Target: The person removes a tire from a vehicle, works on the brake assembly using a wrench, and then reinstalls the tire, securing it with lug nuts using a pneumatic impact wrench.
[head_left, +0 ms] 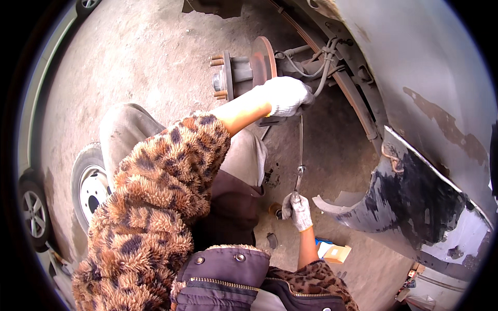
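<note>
Under the wheel arch, the gloved left hand [286, 96] is closed around the caliper area behind the brake disc [263, 58], while the right hand [298, 208] grips a long wrench [300, 155] running up to it. This looks like loosening a brake fastener; next the wrench wants a steady pull with its head kept seated.

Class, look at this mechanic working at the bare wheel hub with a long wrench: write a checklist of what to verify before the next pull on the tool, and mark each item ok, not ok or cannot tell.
1. Both hands gloved: ok; the left hand and right hand wear white work gloves.
2. Right hand grips the wrench at its lower end: ok.
3. Wrench head seated on the fastener: cannot tell; the left hand covers it.
4. Wheel removed, hub with its studs exposed: ok.
5. Vehicle safely supported: cannot tell; no jack or stand is visible.
6. Brake hose away from the tool: cannot tell; it runs just behind the left hand.
</note>
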`<state>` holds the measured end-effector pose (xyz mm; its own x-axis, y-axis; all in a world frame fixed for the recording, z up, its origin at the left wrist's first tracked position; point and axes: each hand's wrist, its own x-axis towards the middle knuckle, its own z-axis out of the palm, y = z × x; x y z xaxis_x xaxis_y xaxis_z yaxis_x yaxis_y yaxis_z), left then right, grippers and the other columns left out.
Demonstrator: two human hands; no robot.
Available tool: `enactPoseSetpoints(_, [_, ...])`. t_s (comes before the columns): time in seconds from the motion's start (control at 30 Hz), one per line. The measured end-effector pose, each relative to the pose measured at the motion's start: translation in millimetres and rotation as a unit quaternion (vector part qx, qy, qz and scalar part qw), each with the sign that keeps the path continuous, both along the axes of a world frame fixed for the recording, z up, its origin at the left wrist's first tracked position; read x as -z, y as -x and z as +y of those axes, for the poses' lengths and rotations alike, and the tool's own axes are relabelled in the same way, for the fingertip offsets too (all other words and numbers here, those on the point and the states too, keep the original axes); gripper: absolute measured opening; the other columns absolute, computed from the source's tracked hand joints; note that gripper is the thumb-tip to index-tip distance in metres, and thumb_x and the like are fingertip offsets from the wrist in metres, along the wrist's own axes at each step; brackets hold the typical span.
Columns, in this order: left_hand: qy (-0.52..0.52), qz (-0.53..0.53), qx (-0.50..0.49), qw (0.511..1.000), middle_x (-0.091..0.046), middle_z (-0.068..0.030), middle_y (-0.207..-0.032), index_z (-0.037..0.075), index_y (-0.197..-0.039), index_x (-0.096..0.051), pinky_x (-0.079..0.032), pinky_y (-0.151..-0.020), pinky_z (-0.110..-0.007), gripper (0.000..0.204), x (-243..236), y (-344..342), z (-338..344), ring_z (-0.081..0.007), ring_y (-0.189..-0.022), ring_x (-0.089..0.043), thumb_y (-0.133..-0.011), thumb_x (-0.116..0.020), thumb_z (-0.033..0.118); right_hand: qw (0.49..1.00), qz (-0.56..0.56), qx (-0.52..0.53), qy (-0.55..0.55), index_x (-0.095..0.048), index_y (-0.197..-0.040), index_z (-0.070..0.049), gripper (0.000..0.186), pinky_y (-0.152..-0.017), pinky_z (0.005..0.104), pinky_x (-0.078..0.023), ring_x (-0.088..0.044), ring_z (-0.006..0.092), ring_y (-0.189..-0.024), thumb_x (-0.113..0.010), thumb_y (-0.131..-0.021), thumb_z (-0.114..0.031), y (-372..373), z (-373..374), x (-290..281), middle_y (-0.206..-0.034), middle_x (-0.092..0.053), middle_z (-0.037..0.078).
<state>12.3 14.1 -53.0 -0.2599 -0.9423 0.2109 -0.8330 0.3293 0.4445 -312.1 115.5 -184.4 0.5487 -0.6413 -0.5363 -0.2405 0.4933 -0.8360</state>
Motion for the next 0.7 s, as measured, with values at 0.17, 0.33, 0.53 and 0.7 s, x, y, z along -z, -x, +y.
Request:
enactPoseSetpoints(0.17, [0.018, -0.162, 0.015, 0.987, -0.056, -0.0115, -0.107, 0.007, -0.102, -0.059, -0.05, -0.079, -0.04, 0.024, 5, 5, 2, -0.0307, -0.096, -0.058, -0.078, -0.055, 0.013, 0.999, 0.028, 0.026, -0.031, -0.054, -0.071, -0.003, 0.049, -0.036, 0.0244, -0.03, -0.041, 0.0096, -0.037, -0.049, -0.092, -0.047, 1, 1, -11, -0.054, -0.049, 0.004])
enactPoseSetpoints(0.33, [0.01, -0.126, 0.019, 0.992, -0.057, -0.0122, -0.102, 0.007, -0.102, -0.058, -0.05, -0.08, -0.04, 0.042, 4, 6, 2, -0.0307, -0.097, -0.058, -0.071, -0.069, 0.033, 0.998, 0.047, 0.018, -0.038, -0.045, -0.067, -0.007, 0.048, -0.035, 0.0254, -0.027, -0.035, 0.0103, -0.036, -0.05, -0.09, -0.049, -2, 0, -20, -0.049, -0.038, 0.0])
enactPoseSetpoints(0.53, [0.049, -0.175, -0.025, 0.983, -0.059, -0.0115, -0.094, 0.009, -0.099, -0.059, -0.053, -0.073, -0.04, 0.019, 13, 9, 0, -0.0295, -0.09, -0.062, -0.082, -0.052, 0.015, 0.995, 0.051, 0.04, -0.081, -0.042, -0.065, -0.01, 0.048, -0.035, 0.0256, -0.026, -0.035, 0.0103, -0.036, -0.052, -0.09, -0.049, -4, 2, -29, -0.05, -0.037, -0.001])
enactPoseSetpoints(0.7, [0.043, -0.186, -0.032, 0.981, -0.06, -0.0119, -0.093, 0.007, -0.098, -0.058, -0.054, -0.067, -0.041, 0.018, 15, 12, -2, -0.0297, -0.087, -0.063, -0.084, -0.048, 0.012, 0.994, 0.08, 0.038, -0.063, -0.042, -0.065, -0.01, 0.048, -0.035, 0.0255, -0.026, -0.033, 0.0095, -0.036, -0.051, -0.089, -0.05, -8, 4, -33, -0.05, -0.035, -0.001])
